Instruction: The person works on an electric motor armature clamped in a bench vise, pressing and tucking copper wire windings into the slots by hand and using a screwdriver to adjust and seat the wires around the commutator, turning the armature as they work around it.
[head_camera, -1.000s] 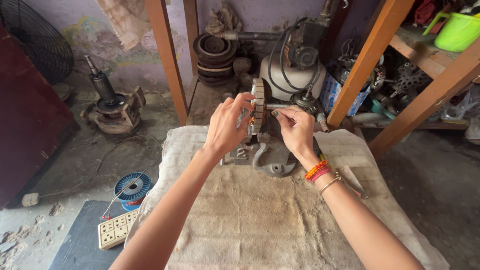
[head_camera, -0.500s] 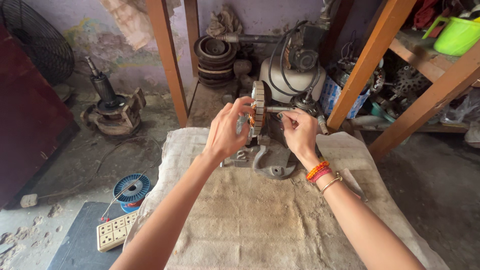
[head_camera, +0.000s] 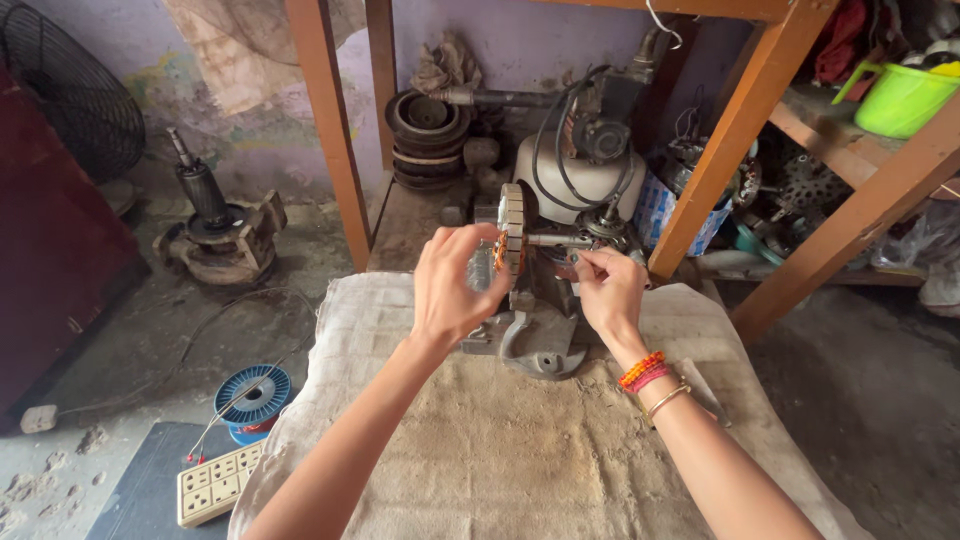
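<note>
A round laminated stator core (head_camera: 512, 232) with orange windings sits upright on a horizontal shaft (head_camera: 556, 240) of a grey metal winding stand (head_camera: 530, 340). My left hand (head_camera: 452, 284) is cupped around the core's left face, fingers curled on its rim. My right hand (head_camera: 608, 290) pinches something small near the shaft's right end, by a dark crank part (head_camera: 606, 228). What the fingertips hold is too small to tell. The stand rests on a cloth-covered table (head_camera: 520, 450).
A blue wire spool (head_camera: 252, 396) and a white power strip (head_camera: 214, 486) lie on the floor at left. Orange wooden posts (head_camera: 326, 120) frame a shelf with a white pump motor (head_camera: 578, 172), stacked rings (head_camera: 424, 140) and a green jug (head_camera: 898, 96). A motor rotor (head_camera: 206, 216) stands at far left.
Both hands have kept to the core and shaft. My left hand has closed in more tightly around the core's left side; the right hand has shifted slightly lower by the shaft end.
</note>
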